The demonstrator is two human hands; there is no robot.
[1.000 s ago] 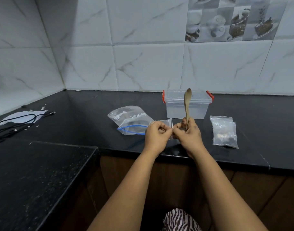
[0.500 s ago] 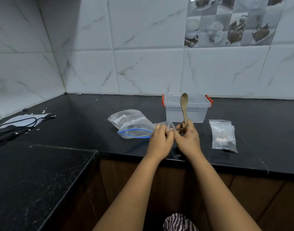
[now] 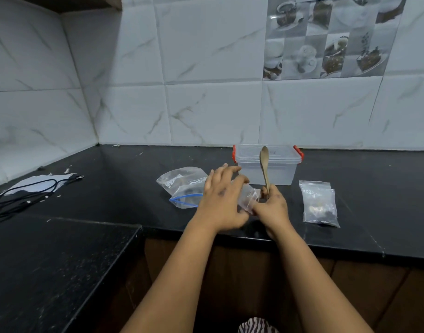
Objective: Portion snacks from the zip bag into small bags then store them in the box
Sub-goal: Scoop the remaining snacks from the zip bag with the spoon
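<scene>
A clear zip bag (image 3: pixel 184 186) with a blue seal lies on the black counter (image 3: pixel 134 179), left of my hands. My right hand (image 3: pixel 272 207) grips a wooden spoon (image 3: pixel 264 167) upright and also pinches a small clear bag (image 3: pixel 248 197). My left hand (image 3: pixel 221 200) is spread with fingers apart over that small bag, touching its left side. Behind my hands stands the clear plastic box (image 3: pixel 278 171) with red latches, lid on. A filled small bag (image 3: pixel 319 204) lies flat to the right.
A black cable (image 3: pixel 26 195) and a white sheet (image 3: pixel 35 182) lie at the far left. A lower black ledge (image 3: pixel 50 260) juts out in the front left. Tiled walls close the back and left side.
My left hand has gone from a pinch on the small bag to spread fingers, reaching farther forward. The small bag now tilts toward my right hand. The camera view has tipped upward.
</scene>
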